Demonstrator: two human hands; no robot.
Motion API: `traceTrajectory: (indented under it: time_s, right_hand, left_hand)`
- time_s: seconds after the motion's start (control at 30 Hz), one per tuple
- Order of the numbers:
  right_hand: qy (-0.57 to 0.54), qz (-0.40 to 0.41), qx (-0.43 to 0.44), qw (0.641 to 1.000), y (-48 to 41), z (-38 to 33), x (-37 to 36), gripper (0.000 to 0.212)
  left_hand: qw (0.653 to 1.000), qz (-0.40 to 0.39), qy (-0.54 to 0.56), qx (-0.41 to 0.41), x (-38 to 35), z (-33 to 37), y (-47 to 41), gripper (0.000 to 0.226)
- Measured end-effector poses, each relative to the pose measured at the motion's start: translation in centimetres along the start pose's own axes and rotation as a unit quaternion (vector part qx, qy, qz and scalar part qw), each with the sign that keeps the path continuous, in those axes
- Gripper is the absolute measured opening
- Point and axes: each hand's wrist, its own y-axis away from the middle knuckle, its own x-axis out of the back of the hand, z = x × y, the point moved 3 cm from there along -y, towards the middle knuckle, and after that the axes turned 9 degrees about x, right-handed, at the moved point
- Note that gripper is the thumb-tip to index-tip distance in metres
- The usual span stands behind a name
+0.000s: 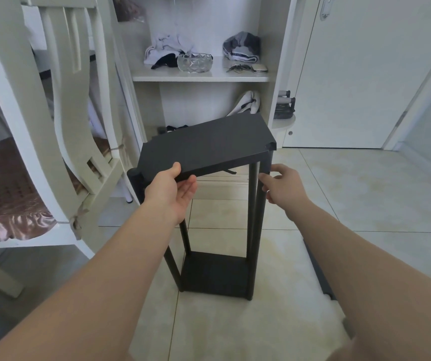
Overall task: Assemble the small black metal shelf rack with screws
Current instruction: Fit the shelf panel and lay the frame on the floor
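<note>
1. Forearms, two, bare, entering from 7 and 5 o'clock and meeting towards centre.
2. Left hand (pixel 172 190): grips the near long edge of the top panel, thumb on the upper face, fingers underneath.
3. Right hand (pixel 283 187): fingers half curled, tips at the upper part of the right front post (pixel 260 204); whether they grip it cannot be told.
4. Rack (pixel 251 230), black metal, standing upright on the floor at centre, just beyond the hands.
5. Top panel (pixel 206 145), black, flat, tilted; its right end sits at the tops of the right posts, a notched corner showing at 3 o'clock of the panel.
6. Left front post (pixel 135 178): rounded top bare, at 9 o'clock of the left hand, just below the panel's left corner.
7. Bottom shelf (pixel 214 272), black, low between the posts, at 6 o'clock of the panel.
8. Floor (pixel 365 191), pale glossy tiles.
9. Dark strip (pixel 318 269) lying on the floor at 4 o'clock of the rack; kind unclear.
10. Chair (pixel 27 142), white, with a brown cushion, at 9 o'clock.
11. Cabinet (pixel 201 78), white, open, at 12 o'clock behind the rack.
12. Bowl (pixel 195 62), clear glass, on the cabinet shelf among folded clothes (pixel 240 46).
13. Door (pixel 365 74), white, at 2 o'clock.
</note>
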Motion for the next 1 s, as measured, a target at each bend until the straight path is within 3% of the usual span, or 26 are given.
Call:
traceTrajectory:
  time_s: [0.23,1.0]
  right_hand:
    - [0.069,-0.014,0.033,0.997,0.3,0.8,1.0,0.003]
    - [0.095,-0.017,0.011,0.995,1.4,1.9,4.3,0.011]
  left_hand:
    - [1.000,-0.008,0.004,0.006,0.0,-0.1,0.0,0.029]
    - [0.998,0.021,-0.056,-0.003,1.5,-1.3,0.8,0.018]
